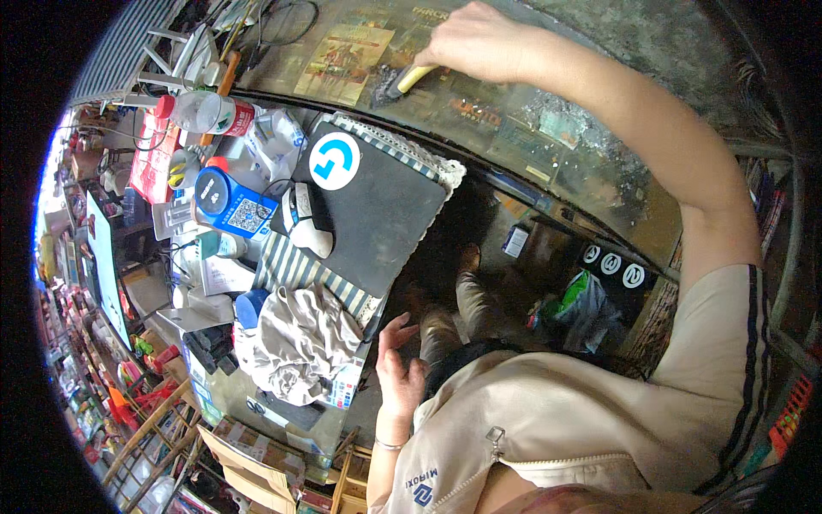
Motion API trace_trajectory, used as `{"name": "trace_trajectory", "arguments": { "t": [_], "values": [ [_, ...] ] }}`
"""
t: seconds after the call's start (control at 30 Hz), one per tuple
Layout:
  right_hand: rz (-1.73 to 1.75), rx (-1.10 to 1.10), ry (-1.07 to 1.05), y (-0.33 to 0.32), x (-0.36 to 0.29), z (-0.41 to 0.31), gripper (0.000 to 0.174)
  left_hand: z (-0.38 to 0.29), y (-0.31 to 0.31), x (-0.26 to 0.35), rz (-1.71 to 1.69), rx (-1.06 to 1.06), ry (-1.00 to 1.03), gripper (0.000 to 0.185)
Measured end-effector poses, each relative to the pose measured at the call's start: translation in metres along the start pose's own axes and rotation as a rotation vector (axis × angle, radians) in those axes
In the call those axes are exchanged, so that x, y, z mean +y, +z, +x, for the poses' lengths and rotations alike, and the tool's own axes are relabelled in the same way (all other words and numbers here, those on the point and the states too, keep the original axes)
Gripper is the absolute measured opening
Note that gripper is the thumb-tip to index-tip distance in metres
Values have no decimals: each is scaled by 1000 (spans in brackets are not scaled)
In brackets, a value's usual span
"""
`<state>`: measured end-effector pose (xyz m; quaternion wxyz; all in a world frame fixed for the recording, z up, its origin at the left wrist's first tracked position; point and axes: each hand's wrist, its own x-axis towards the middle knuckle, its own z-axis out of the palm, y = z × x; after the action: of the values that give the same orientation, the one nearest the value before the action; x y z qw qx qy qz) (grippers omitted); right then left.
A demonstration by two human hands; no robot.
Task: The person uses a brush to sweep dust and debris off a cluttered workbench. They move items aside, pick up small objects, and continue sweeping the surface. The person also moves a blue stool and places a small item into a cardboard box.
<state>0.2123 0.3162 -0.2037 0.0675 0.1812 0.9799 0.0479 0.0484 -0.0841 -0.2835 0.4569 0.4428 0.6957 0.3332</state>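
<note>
My right hand (472, 38) reaches far across a dusty glass-topped counter (462, 83), gripping a brush-like tool (411, 80). This tool has a pale yellow handle, and its dark, wedge-shaped head rests on the glass; whether it is bristle or blade is hard to tell. Printed sheets (347, 61) show under the glass beside that head. White crumbly debris (565, 122) lies scattered across the counter, below my right forearm. My left hand (401, 369) hovers near my lap with its fingers apart and nothing in it, close to the edge of the cluttered table.
On the adjoining table are a black mat (385, 218), a white computer mouse (311, 238), a blue payment-code stand (234, 202), a plastic bottle (212, 114) and a crumpled grey cloth (308, 344). A cardboard box (247, 456) stands below; stocked shelves line the left side.
</note>
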Motion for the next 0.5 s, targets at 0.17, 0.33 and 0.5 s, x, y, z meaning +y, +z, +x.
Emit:
{"name": "trace_trajectory", "arguments": {
  "t": [0.17,0.33,0.5],
  "values": [
    [-98,-218,26,19,-9,-92,39,-21,-8,-20,-10,107,36,38],
    [-111,-163,35,-20,12,-107,38,-20,-9,-18,-75,106,-32,41],
    [99,4,10,0,11,-28,23,31,20,11,-42,-99,110,40]
  ]
}}
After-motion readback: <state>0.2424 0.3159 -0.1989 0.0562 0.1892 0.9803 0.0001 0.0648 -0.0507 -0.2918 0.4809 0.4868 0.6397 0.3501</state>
